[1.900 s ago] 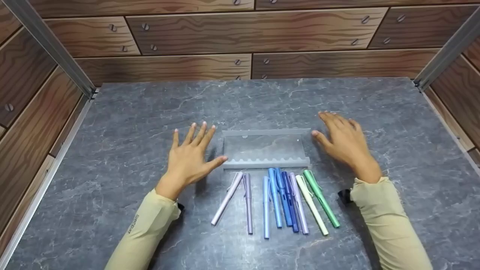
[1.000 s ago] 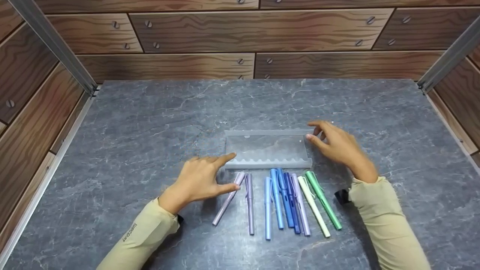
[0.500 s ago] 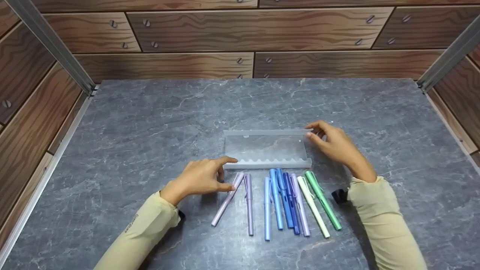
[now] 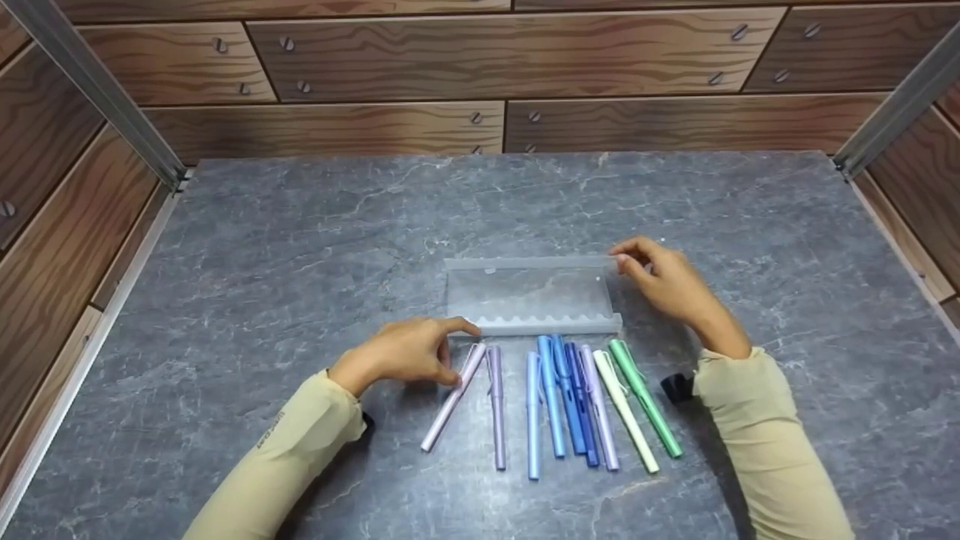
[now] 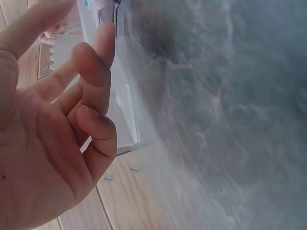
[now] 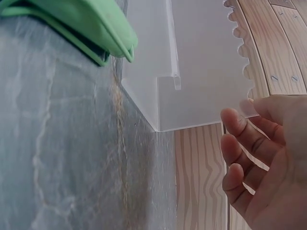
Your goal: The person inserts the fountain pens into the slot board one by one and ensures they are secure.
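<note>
A clear plastic pen rack (image 4: 551, 327) with scalloped edges stands on the table. At its far right corner, my right hand (image 4: 667, 285) pinches the scalloped upper edge between thumb and finger; the right wrist view shows that see-through end wall (image 6: 204, 103) up close. My left hand (image 4: 405, 349) is at the near left corner, thumb and forefinger spread around the cap end of a pale lilac pen (image 4: 450, 405). Its forefinger tip lies right at the rack's front edge. In the left wrist view the other fingers (image 5: 96, 129) are loosely bent beside the lilac cap (image 5: 106, 10).
Beside the lilac pen lies a darker purple pen (image 4: 498, 412). Several blue and violet pens (image 4: 574, 405) lie close together, with a pale green pen (image 4: 626, 412) and a green pen (image 4: 645, 401) to their right. Wood-patterned walls (image 4: 390, 127) border the grey table (image 4: 315, 225).
My left hand has turned from spread fingers beside the rack and come down to its front edge and the lilac pen. The right hand has moved in and taken the rack's far right corner.
</note>
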Demonstrator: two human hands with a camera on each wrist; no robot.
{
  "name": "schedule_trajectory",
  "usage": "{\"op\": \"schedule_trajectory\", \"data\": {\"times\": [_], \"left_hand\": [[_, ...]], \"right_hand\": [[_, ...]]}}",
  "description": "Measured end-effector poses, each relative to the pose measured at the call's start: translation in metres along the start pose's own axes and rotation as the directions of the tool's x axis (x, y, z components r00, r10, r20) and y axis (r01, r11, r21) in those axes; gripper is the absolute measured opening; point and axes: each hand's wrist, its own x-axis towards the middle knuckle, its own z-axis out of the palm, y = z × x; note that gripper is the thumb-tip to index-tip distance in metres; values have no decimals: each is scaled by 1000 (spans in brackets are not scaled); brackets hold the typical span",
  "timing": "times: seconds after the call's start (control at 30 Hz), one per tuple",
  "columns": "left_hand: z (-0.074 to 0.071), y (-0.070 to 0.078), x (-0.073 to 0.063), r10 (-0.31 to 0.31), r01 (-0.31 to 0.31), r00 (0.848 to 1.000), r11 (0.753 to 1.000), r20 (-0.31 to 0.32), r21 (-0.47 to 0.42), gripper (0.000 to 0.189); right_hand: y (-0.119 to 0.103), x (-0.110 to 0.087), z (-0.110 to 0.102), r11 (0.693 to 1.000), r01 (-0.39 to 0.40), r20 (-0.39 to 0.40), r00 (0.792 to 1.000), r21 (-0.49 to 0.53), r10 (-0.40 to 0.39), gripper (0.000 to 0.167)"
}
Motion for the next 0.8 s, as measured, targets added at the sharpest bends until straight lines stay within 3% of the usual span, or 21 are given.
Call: {"op": "schedule_trajectory", "data": {"times": [0.5, 0.8], "left_hand": [[-1, -1, 7, 1, 8, 991, 998, 132, -67, 71], [1, -1, 9, 16, -9, 990, 998, 142, -54, 75]], "right_hand": [[-1, 1, -1, 999, -31, -5, 1000, 25, 31, 23], [0, 0, 2, 999, -19, -18, 1000, 31, 20, 21]]}}
